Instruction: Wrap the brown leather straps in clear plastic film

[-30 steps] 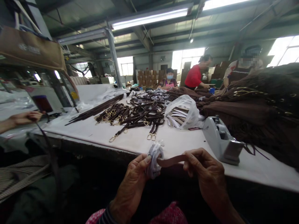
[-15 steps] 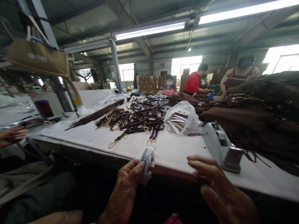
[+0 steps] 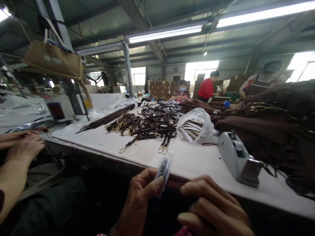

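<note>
My left hand (image 3: pixel 144 193) pinches a small folded bundle wrapped in pale, see-through plastic (image 3: pixel 164 170) between thumb and fingers, over the table's near edge. What lies inside the wrapping looks dark and cannot be made out. My right hand (image 3: pixel 214 206) is to the right of the bundle, apart from it, with bent fingers and the thumb held away from them; nothing shows in it. Beyond the bundle, dark brown straps with gold-coloured clips (image 3: pixel 162 149) lie on the white table (image 3: pixel 194 160).
A grey tape dispenser (image 3: pixel 240 160) stands at right, before a heap of brown fabric (image 3: pixel 265 131). A plastic bag of strips (image 3: pixel 197 126) sits mid-table. Long dark strips (image 3: pixel 108 118) lie further left. At far left are a neighbour's hands (image 3: pixel 27 144). Several people work behind.
The bundle has tilted and shifted right with my left hand. My right hand has come closer to it, its fingers more bent. The neighbour's hands have come further into view.
</note>
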Demonstrator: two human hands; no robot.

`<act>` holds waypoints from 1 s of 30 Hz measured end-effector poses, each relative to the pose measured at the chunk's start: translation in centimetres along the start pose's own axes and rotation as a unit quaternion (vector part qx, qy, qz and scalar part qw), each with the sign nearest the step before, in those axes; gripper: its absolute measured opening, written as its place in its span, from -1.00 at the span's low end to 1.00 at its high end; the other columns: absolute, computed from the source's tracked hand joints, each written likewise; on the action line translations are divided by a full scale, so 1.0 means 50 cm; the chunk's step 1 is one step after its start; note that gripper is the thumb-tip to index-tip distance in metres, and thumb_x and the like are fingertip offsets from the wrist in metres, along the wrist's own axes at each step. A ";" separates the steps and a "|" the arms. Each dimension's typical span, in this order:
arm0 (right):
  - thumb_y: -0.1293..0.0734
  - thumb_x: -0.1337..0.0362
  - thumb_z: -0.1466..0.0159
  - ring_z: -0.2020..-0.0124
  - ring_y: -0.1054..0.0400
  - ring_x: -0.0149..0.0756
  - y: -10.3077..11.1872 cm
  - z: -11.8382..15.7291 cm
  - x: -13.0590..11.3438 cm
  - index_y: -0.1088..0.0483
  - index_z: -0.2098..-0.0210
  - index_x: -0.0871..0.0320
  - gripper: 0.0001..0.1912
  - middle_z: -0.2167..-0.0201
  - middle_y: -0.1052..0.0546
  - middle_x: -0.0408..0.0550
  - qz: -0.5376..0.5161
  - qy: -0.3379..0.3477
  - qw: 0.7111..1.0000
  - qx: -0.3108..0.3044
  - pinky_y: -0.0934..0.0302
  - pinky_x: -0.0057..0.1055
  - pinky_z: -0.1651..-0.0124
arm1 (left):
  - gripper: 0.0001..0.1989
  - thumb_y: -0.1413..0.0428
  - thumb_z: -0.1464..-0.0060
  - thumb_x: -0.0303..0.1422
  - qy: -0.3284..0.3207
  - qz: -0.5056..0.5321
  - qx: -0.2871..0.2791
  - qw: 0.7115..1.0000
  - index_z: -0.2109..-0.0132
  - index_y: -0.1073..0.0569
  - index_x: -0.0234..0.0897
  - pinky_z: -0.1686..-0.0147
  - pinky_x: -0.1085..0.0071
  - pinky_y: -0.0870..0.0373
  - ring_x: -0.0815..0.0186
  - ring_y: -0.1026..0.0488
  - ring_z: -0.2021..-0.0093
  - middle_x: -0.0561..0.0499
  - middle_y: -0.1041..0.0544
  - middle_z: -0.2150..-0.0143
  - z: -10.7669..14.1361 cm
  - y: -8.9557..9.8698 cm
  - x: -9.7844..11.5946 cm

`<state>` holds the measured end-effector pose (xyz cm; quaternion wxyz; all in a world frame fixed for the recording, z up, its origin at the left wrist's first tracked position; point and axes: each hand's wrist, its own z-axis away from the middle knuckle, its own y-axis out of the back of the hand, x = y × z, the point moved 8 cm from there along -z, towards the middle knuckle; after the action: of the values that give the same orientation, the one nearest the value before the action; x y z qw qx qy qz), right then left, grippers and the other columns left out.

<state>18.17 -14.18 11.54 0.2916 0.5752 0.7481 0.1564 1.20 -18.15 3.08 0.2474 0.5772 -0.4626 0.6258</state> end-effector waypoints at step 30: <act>-0.34 0.02 -0.38 0.60 -0.13 -0.45 -0.134 0.112 0.167 -0.45 0.45 0.17 -0.61 0.61 -0.33 -0.21 -0.264 -0.381 0.886 -0.001 -0.02 -0.52 0.55 | -0.82 -0.29 -0.10 -0.27 0.039 -0.015 -0.139 0.989 0.35 -0.60 -0.30 0.23 0.37 -0.33 0.18 -0.45 0.18 -0.10 -0.58 0.11 0.007 -0.078 -0.016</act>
<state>15.05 -8.76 1.21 0.5851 0.3713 0.7037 -0.1570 4.85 -16.53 3.41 0.3524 0.5191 -0.5268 0.5735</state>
